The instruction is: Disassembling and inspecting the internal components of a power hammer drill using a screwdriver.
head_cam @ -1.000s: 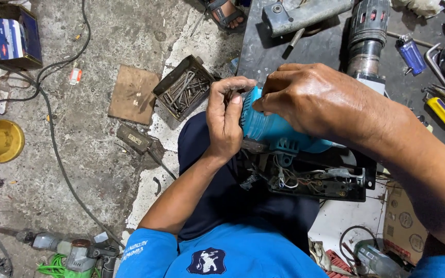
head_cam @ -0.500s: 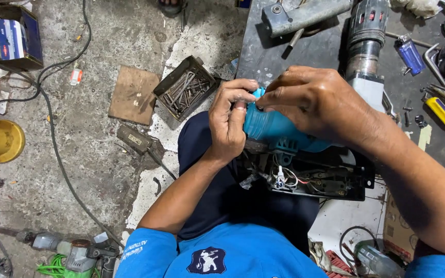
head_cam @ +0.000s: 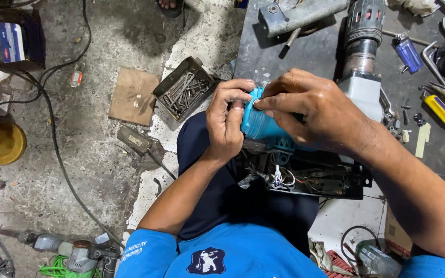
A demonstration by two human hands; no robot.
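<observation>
Teal housing (head_cam: 257, 125) sits between both hands: left hand (head_cam: 226, 119) clamped around its end, right hand (head_cam: 312, 110) gripping it from above, over the lap.

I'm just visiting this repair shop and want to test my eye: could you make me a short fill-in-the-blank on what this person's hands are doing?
1. Both the left hand and the right hand grip a power tool housing coloured ____.
2. The open metal box on the floor holds ____.
3. Under the housing, the tool's black handle section lies open, showing ____.
4. The lighter on the workbench is ____.

Missing words: turquoise; nails; wires; blue
</observation>
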